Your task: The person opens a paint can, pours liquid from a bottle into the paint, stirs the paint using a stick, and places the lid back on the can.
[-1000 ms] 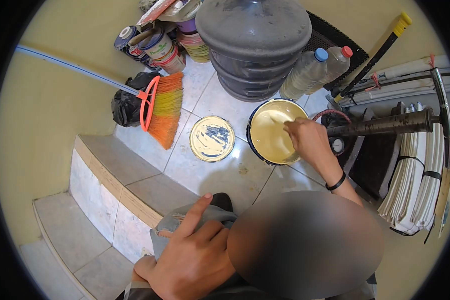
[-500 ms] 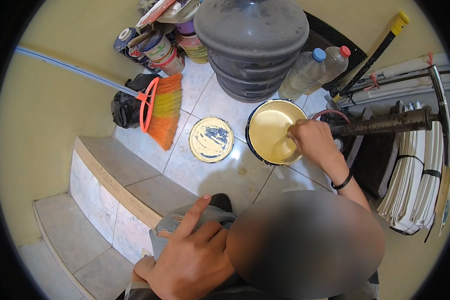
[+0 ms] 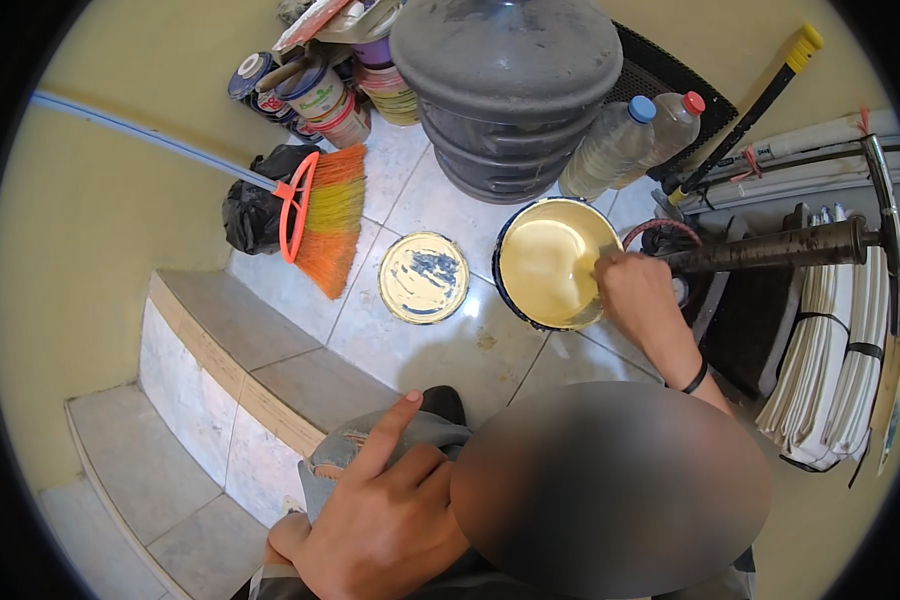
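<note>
A round can of cream-yellow paint [image 3: 548,262] stands on the tiled floor, its rim dark blue. My right hand [image 3: 640,300] is at the can's right rim, with fingers curled together and pointing in over the paint. Whatever they grip is hidden behind the hand. Left of the can lies a round lid [image 3: 424,278] smeared with the same paint, dark blue showing through. My left hand [image 3: 390,510] is over my jeans near the knee, index finger stretched out, other fingers loosely bent, nothing in it. A blurred oval covers the area right of it.
An orange-yellow broom [image 3: 332,220] leans beside a black bag [image 3: 255,205]. Behind the can stand a large grey water jug [image 3: 505,110] and two bottles [image 3: 610,150]. Paint tins [image 3: 315,95] are stacked at the back. Steps [image 3: 200,400] rise on the left; folded white sheets [image 3: 820,360] stand right.
My right hand has shifted right and slightly down, from over the paint to the can's right rim. My left hand has stayed in place.
</note>
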`<action>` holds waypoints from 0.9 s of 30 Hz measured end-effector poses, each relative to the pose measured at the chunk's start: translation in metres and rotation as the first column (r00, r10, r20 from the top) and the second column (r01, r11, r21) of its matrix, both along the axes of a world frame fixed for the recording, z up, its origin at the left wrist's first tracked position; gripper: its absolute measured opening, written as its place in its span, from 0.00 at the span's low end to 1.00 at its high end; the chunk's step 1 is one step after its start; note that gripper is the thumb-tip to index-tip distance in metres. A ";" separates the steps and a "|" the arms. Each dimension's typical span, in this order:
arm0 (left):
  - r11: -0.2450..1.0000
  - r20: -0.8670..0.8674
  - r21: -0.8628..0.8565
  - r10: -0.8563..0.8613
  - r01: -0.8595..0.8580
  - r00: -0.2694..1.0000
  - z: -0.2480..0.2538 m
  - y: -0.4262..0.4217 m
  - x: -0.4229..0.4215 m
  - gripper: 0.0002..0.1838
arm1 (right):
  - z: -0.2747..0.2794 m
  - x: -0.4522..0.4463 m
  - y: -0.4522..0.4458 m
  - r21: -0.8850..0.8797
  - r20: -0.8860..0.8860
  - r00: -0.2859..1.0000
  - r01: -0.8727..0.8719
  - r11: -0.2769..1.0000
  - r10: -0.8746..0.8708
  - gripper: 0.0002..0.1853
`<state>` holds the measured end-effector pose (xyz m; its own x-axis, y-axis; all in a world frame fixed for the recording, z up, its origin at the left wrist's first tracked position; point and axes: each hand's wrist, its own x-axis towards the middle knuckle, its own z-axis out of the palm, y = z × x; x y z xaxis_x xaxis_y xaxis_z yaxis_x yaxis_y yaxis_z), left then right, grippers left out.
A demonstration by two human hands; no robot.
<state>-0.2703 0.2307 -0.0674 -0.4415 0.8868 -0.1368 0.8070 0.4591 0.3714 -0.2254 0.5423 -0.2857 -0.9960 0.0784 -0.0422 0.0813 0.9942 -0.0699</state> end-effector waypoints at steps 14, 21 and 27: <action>0.999 -0.014 -0.012 -0.039 0.039 0.999 -0.002 -0.006 0.000 0.28 | -0.015 -0.056 -0.016 -0.289 -0.221 0.973 -0.002 0.957 -0.064 0.08; 0.999 0.000 -0.014 -0.032 0.032 0.999 -0.004 -0.005 -0.001 0.28 | 0.015 -0.030 0.007 -0.047 -0.177 0.968 0.173 0.984 -0.178 0.10; 0.996 -0.048 0.033 -0.087 0.089 0.995 -0.008 -0.004 -0.005 0.28 | -0.011 -0.038 0.002 -0.180 -0.246 0.947 0.165 0.970 -0.207 0.09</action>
